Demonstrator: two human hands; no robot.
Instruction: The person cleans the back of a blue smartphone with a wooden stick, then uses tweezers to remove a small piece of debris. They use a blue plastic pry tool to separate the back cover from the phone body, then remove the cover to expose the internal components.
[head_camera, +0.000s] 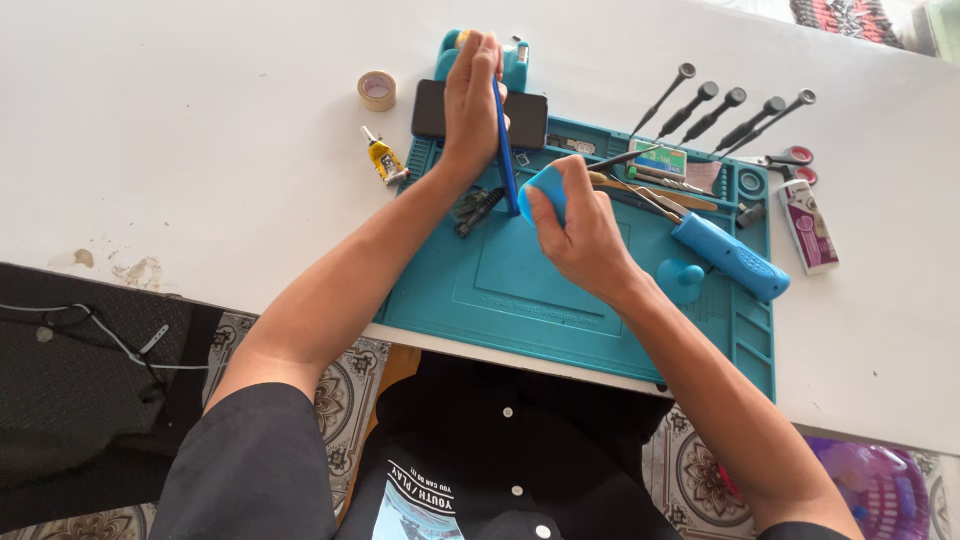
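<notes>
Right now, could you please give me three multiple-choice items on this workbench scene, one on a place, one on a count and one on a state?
1. Where does the glue tube lie?
A. On the white table, left of the mat
B. In the mat's right tray
C. On the phone

2. How many black-handled screwdrivers lie in a row above the mat?
A. Two
B. Five
C. Nine

3. What is the left hand doing?
A. Resting flat on the table
B. Holding a thin blue tool over the phone
C. Holding scissors

Answers: 1 A, it sits on bare table beside the mat's left edge. 2 B, five handles fan out there. 3 B, its fingers close on the blue tool.
</notes>
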